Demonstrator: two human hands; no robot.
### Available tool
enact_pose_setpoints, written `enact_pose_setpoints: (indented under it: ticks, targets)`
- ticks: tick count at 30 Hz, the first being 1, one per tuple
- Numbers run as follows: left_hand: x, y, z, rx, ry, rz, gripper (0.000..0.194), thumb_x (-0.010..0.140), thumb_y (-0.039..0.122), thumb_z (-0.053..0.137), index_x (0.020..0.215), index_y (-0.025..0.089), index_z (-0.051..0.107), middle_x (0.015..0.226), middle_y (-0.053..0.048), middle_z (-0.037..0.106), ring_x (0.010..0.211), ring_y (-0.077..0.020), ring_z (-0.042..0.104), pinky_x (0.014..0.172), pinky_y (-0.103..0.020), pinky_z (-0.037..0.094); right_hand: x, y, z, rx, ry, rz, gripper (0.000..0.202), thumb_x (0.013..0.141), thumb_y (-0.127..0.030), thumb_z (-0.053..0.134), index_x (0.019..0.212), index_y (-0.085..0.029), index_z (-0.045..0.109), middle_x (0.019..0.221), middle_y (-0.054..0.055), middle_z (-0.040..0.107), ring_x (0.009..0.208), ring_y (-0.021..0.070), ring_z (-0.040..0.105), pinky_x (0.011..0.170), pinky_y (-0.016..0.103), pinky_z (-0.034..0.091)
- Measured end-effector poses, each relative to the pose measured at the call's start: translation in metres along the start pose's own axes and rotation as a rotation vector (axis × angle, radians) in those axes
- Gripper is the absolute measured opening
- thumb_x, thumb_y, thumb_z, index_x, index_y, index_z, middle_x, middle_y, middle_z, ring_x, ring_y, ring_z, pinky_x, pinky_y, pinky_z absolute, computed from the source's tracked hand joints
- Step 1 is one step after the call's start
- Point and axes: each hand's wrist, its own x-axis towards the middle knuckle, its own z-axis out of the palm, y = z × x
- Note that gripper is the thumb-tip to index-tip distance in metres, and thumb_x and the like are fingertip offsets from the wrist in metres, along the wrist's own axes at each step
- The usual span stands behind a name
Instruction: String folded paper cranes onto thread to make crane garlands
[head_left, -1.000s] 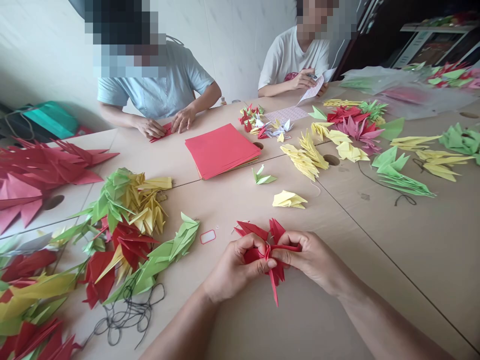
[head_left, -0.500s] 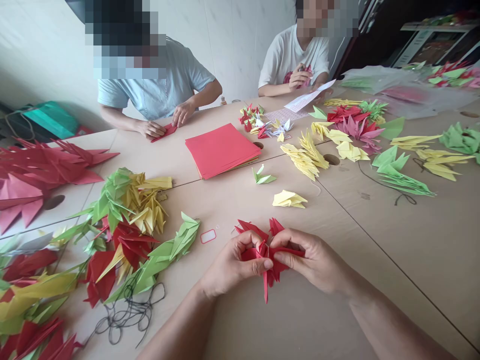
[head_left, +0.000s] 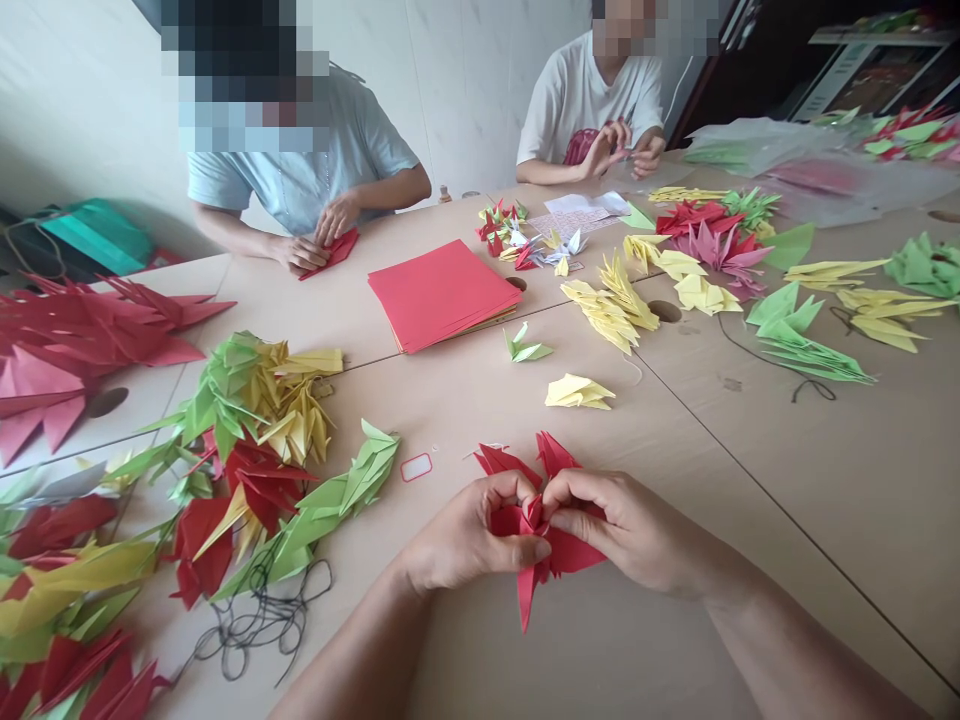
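Note:
Both my hands pinch a bunch of red origami cranes (head_left: 525,580) low over the table. My left hand (head_left: 472,530) is closed on it from the left, thumb in front. From the right, my right hand (head_left: 630,520) grips the folded paper between thumb and forefinger. Red points stick up behind my fingers and one long point hangs down. A bit of white thread (head_left: 489,447) shows behind the bunch; where it runs is hidden. Just beyond lie a yellow folded crane bundle (head_left: 580,391) and a small green crane (head_left: 527,344).
A stack of red paper (head_left: 446,295) lies mid-table. Strung green cranes (head_left: 349,485) and tangled black cord (head_left: 259,620) are at left. Yellow cranes (head_left: 611,305) lie right of the stack. Across the table, one person (head_left: 322,190) folds red paper; another person (head_left: 592,110) sits at right.
My fingers have shifted on the red bunch, and its long point hangs lower. Across the table, the person at right has put down a paper sheet; the other person's hands have moved left.

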Motion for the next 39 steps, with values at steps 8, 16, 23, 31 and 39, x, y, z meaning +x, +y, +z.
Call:
enact_pose_setpoints:
  ticks: [8,16,23,31,39]
  targets:
    - [0.001,-0.002,-0.004,-0.034,-0.019,0.084,0.031,0.077,0.039,0.072,0.077,0.016,0.051,0.070,0.001,0.052,0.060,-0.0083,0.047,0.058,-0.021,0.040,0.001,0.000,-0.004,0.007,0.053,-0.046,0.018,0.095,-0.029,0.046,0.090,-0.023,0.062,0.086,0.000,0.068,0.078,0.0140,0.062,0.070,0.025,0.048]
    - [0.002,-0.003,-0.004,-0.023,0.030,0.126,0.031,0.080,0.041,0.069,0.076,0.016,0.051,0.069,0.001,0.051,0.058,-0.0079,0.043,0.055,-0.021,0.036,0.003,0.002,-0.004,0.030,0.058,-0.027,0.019,0.095,-0.031,0.045,0.086,-0.022,0.059,0.081,-0.002,0.063,0.074,0.0124,0.057,0.068,0.022,0.046]
    - [0.002,-0.004,-0.009,-0.120,0.068,0.186,0.029,0.075,0.032,0.076,0.086,0.017,0.053,0.083,-0.001,0.057,0.074,-0.0121,0.052,0.069,-0.023,0.042,0.001,-0.001,-0.003,0.111,0.185,-0.105,0.013,0.089,-0.034,0.058,0.092,-0.024,0.052,0.094,0.002,0.059,0.085,0.0147,0.060,0.071,0.024,0.052]
    - [0.007,-0.008,-0.005,-0.068,0.151,0.227,0.036,0.068,0.017,0.080,0.094,0.019,0.055,0.096,0.000,0.058,0.086,-0.0131,0.053,0.080,-0.023,0.044,0.004,0.005,0.008,-0.354,0.440,-0.375,0.008,0.085,-0.016,0.060,0.080,-0.022,0.058,0.114,0.008,0.055,0.113,0.0200,0.058,0.084,0.029,0.053]
    - [0.006,-0.006,-0.005,-0.026,0.232,0.230,0.033,0.070,0.010,0.075,0.095,0.019,0.057,0.095,0.000,0.060,0.088,-0.0140,0.056,0.079,-0.024,0.047,0.010,0.008,0.011,-0.483,0.566,-0.523,0.017,0.081,-0.005,0.057,0.075,-0.021,0.055,0.105,0.006,0.062,0.094,0.0173,0.064,0.076,0.028,0.053]
